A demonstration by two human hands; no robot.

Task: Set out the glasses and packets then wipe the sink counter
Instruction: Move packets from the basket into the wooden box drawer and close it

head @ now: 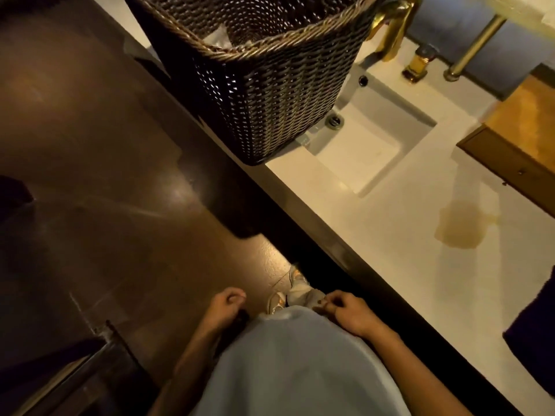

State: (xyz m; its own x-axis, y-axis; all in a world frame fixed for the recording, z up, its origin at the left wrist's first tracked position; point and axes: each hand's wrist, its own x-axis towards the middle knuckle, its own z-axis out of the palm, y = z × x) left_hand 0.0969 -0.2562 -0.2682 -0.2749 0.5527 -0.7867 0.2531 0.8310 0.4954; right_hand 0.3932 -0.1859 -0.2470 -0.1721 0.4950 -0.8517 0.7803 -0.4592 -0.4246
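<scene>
A white sink counter [405, 271] runs diagonally on the right, with a square sink basin [369, 148] sunk into it. A brown liquid stain [459, 226] lies on the counter near the basin. A dark wicker basket [270, 85] stands on the counter's left end, partly over the basin, with something white inside. My left hand [226, 303] hangs by my hip over the floor, fingers curled, holding nothing. My right hand [348, 310] hangs beside the counter's dark front edge, fingers curled and empty. No glasses or packets show.
A gold tap [393, 28] and a gold handle [417, 63] stand behind the basin. A wooden drawer box [516, 136] sits on the counter at the right. A dark object [534, 334] covers the counter's right edge. Brown floor [90, 175] spreads to the left.
</scene>
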